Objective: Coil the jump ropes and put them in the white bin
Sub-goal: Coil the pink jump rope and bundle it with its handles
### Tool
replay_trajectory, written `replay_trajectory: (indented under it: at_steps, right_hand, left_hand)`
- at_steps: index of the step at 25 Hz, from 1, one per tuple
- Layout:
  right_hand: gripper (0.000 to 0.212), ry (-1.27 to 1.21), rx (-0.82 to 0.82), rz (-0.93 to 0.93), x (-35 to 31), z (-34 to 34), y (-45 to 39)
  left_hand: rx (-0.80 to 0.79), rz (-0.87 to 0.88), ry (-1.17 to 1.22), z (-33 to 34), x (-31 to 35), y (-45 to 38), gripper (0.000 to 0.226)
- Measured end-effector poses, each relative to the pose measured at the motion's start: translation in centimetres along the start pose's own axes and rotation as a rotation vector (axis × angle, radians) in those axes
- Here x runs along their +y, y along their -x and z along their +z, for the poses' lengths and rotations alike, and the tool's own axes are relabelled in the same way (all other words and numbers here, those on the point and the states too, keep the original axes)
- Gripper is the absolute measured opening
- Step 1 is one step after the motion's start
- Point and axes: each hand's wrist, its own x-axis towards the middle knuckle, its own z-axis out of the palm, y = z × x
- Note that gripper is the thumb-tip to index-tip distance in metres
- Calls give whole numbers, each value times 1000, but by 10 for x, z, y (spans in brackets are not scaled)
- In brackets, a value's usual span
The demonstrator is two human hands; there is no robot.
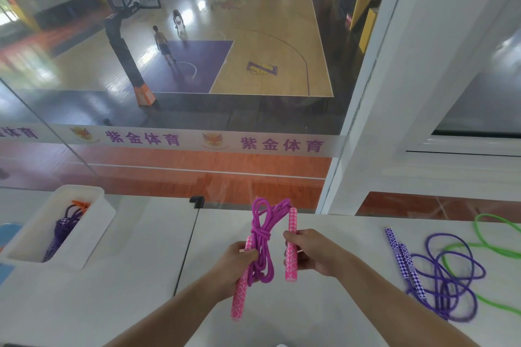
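At a white table (141,276) overlooking a basketball court, a white bin (95,222) at 9 o'clock holds what appears to be a coiled purple rope. A loose purple jump rope (448,276) lies at 3 o'clock. At centre, the left hand (236,265) grips one handle and coils of the pink jump rope (262,245); the right hand (315,253) clasps the other.

Bin (93,222) left on worktop (135,276), rope (60,231) in it; held rope (260,236) centre; two loose ropes (442,270) right.

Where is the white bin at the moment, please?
In the head view, the white bin sits on the table's far left, well left of the left hand, already holding a purple rope.
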Motion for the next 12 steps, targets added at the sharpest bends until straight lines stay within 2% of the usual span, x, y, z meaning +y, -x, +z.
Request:
replay_trajectory:
  at_steps: [3,6,10,12]
  right_hand:
    - [26,16,-8,-1,-1,-1,-2]
    - [10,14,-44,-37,-1,4,-3]
    - [22,119,-55,-135,-2,10,-3]
    - [16,191,-10,-169,-5,11,-1]
  left_hand:
    - [60,-12,-17,1,2,2,38]
    - [22,61,29,7,4,5,34]
    - [23,160,132,19,14,7,31]
    - [8,170,167,22,18,8,29]
